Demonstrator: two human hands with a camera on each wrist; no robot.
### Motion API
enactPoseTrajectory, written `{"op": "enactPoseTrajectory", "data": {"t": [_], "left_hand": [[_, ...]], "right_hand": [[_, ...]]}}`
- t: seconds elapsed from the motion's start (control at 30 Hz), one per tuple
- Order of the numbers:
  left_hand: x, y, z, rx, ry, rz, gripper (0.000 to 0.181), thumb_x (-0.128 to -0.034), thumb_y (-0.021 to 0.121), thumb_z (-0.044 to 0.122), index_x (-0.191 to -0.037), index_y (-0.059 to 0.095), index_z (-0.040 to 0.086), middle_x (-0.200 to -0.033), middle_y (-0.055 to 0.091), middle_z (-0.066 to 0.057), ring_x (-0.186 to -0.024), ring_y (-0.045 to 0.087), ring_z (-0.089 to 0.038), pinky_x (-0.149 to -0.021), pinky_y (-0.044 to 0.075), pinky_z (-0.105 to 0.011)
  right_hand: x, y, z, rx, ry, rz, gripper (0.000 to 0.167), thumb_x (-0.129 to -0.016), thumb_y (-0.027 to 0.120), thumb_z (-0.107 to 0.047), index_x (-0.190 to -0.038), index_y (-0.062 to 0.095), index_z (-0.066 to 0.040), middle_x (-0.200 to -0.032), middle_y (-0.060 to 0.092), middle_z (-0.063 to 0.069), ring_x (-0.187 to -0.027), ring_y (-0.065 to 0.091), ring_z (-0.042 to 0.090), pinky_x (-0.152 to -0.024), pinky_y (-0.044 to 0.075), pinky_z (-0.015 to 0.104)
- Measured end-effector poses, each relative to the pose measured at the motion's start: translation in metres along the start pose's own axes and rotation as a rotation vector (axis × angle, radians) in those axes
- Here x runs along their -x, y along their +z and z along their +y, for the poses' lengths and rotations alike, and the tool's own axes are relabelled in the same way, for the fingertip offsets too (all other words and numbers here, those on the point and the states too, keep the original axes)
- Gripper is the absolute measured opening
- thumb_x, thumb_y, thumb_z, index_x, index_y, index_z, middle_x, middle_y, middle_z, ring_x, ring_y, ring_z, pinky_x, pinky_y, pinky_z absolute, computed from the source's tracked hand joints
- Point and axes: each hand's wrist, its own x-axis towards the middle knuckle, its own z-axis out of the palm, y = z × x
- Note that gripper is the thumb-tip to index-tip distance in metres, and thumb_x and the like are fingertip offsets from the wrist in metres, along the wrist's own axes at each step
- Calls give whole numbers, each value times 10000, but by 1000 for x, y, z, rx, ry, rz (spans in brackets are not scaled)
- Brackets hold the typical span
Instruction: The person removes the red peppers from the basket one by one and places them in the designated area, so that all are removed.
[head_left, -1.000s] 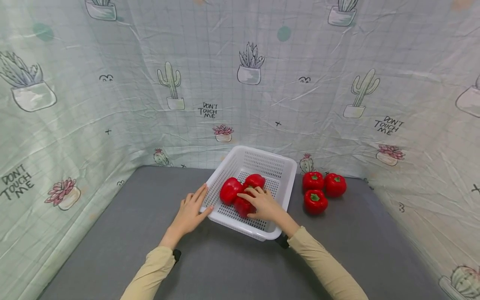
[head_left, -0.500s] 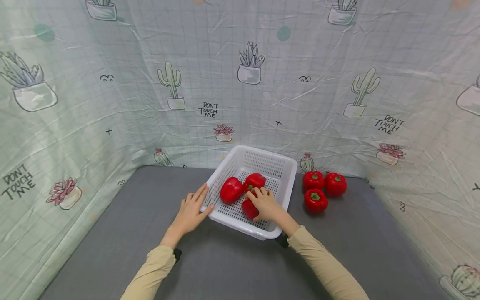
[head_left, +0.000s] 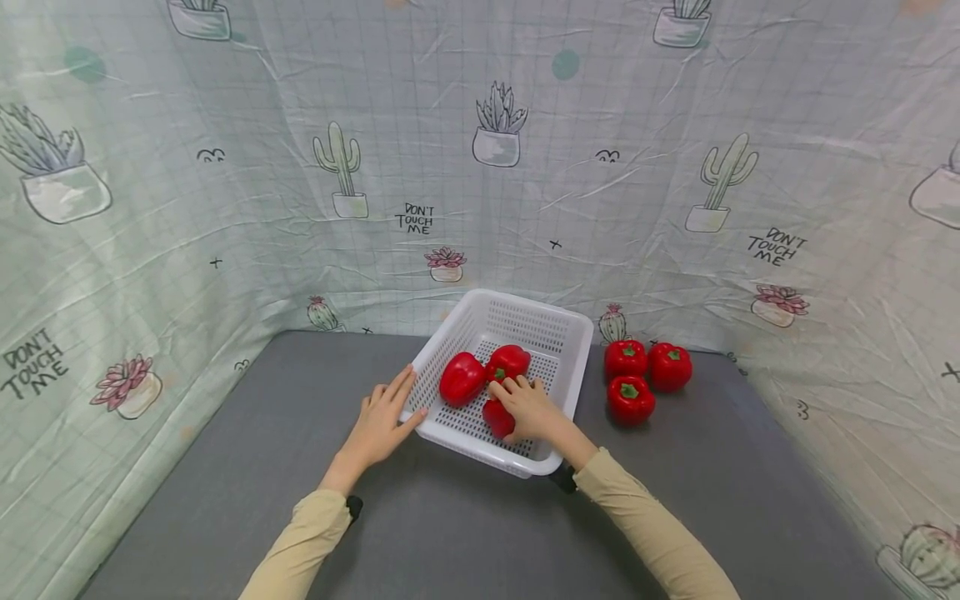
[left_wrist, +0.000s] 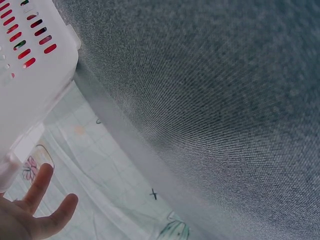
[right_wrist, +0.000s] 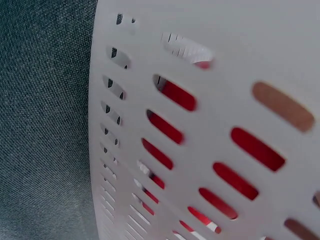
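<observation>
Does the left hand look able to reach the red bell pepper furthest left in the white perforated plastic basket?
Probably yes: the left hand rests against the basket, near that pepper; only the basket's side stands between, and its top is open.

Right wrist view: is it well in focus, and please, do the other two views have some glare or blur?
Right wrist view: the white plastic basket is very close, its nearer slots soft-edged; head view: red bell peppers fairly sharp, with small bright highlights; left wrist view: the gray table surface softens toward the top right, its texture stretched into fanning lines.
</observation>
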Motion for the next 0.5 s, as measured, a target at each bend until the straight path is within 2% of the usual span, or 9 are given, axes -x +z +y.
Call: {"op": "enactPoseTrajectory", "data": {"t": [0.27, 0.5], "left_hand": [[0, -2, 1, 2, 15, 18, 652, -869, 494, 427, -1404, 292, 114, -1468, 270, -45, -1038, 406, -272, -803, 321, -479], [1, -3, 2, -4, 16, 23, 649, -864, 500, 433, -1396, 311, 111, -1464, 281, -45, -1035, 414, -276, -803, 330, -484]], "right_hand": [[0, -3, -1, 37, -27, 49, 738, -571, 806, -351, -1166, 391, -211, -1138, 488, 63, -1073, 412, 237, -897, 347, 529], [1, -4, 1, -27, -34, 100, 767, -553, 813, -334, -1196, 410, -225, -1169, 483, 62, -1092, 406, 240, -890, 349, 529]]}}
